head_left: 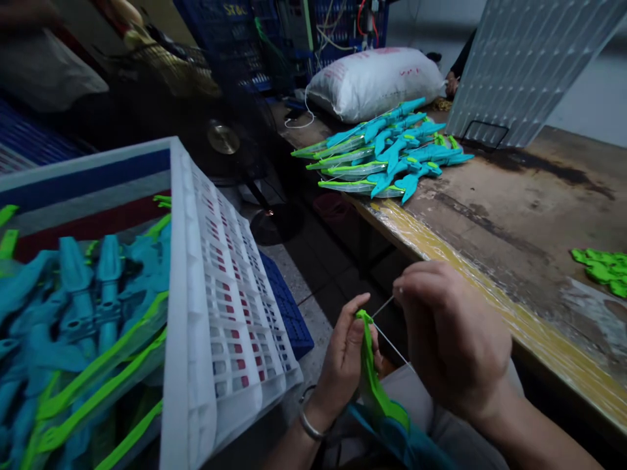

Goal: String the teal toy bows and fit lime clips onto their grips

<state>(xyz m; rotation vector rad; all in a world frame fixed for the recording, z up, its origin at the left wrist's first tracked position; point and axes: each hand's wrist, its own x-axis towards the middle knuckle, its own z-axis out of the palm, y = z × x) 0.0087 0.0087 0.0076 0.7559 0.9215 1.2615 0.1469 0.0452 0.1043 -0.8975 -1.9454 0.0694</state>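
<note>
Left hand point(343, 352) is pinching the lime-green tip of a green-and-teal plastic bow-shaped piece point(371, 385), which is slanting down from it. Right hand point(455, 333), curled almost into a fist, is holding a thin white string point(392, 343) running from that tip. A white perforated plastic crate point(182, 261) of similar pieces point(78, 294) is standing at left; a matching pile point(392, 153) is lying on the brown wooden table point(519, 196) ahead, near a bulging white sack point(377, 85).

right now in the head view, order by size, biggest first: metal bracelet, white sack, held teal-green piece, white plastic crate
1. White plastic crate, nearness helps
2. White sack and teal-green piece: too close to rank, piece partly hidden
3. Metal bracelet
</note>
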